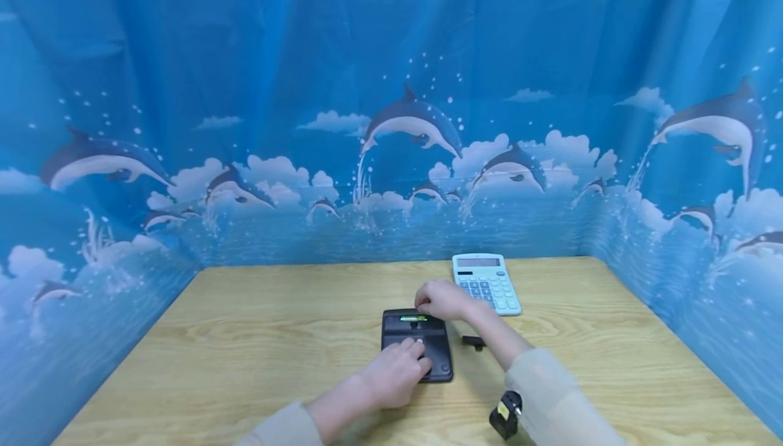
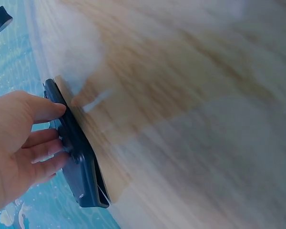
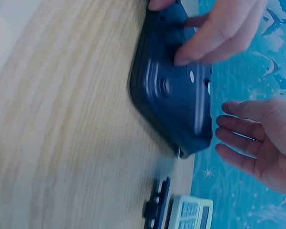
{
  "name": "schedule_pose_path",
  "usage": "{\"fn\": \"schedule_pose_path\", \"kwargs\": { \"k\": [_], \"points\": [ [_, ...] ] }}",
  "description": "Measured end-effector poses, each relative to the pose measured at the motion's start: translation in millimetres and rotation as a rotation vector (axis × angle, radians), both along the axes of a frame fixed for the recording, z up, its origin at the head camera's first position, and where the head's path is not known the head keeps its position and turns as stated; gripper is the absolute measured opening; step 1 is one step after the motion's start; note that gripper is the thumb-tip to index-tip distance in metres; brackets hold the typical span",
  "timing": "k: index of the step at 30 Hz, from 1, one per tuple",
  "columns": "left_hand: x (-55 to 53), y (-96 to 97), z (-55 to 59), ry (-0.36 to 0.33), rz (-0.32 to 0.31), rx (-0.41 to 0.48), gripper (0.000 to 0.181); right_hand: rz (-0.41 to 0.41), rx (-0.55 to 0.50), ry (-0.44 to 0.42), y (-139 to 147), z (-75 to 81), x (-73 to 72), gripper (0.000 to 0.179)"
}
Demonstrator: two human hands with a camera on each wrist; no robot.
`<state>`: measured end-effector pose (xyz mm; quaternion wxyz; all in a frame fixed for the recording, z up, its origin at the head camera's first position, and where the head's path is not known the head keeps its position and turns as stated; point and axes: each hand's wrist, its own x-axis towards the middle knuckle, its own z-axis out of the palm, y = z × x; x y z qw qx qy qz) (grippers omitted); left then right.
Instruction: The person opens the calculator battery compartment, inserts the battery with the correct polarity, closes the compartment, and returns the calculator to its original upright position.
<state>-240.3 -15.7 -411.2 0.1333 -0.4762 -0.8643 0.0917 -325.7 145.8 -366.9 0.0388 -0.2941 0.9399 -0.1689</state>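
A flat black device [image 1: 437, 351] lies on the table with its underside up; its kind is not plain. Near its far edge an open compartment shows a green battery [image 1: 412, 318]. My left hand [image 1: 399, 370] holds the device's near part, thumb at the edge and fingers bent onto the back. My right hand [image 1: 443, 300] hovers by the far right corner, beside the battery compartment. In the right wrist view its fingers [image 3: 240, 143] are loosely bent, apart from the device, with nothing seen in them. A small black cover [image 1: 473, 342] lies right of the device.
A light blue calculator [image 1: 486, 283] lies face up at the back of the wooden table [image 1: 275, 330], behind the right forearm. A small black camera [image 1: 506, 415] sits at the right sleeve. A blue dolphin-print curtain [image 1: 293, 92] encloses the back and sides.
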Motion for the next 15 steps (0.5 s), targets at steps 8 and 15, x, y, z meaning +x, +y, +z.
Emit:
{"fn": "schedule_pose_path", "kwargs": {
  "k": [8,15],
  "points": [
    [-1.6,-3.1,-1.5,-0.037,-0.009,0.02,0.028,-0.051,-0.018,-0.031,21.3,-5.8,5.4,0.007],
    [-1.9,-8.4,-0.6,-0.058,-0.026,0.019,0.034,-0.052,0.011,-0.005,41.3,-6.9,12.9,0.005]
  ]
}}
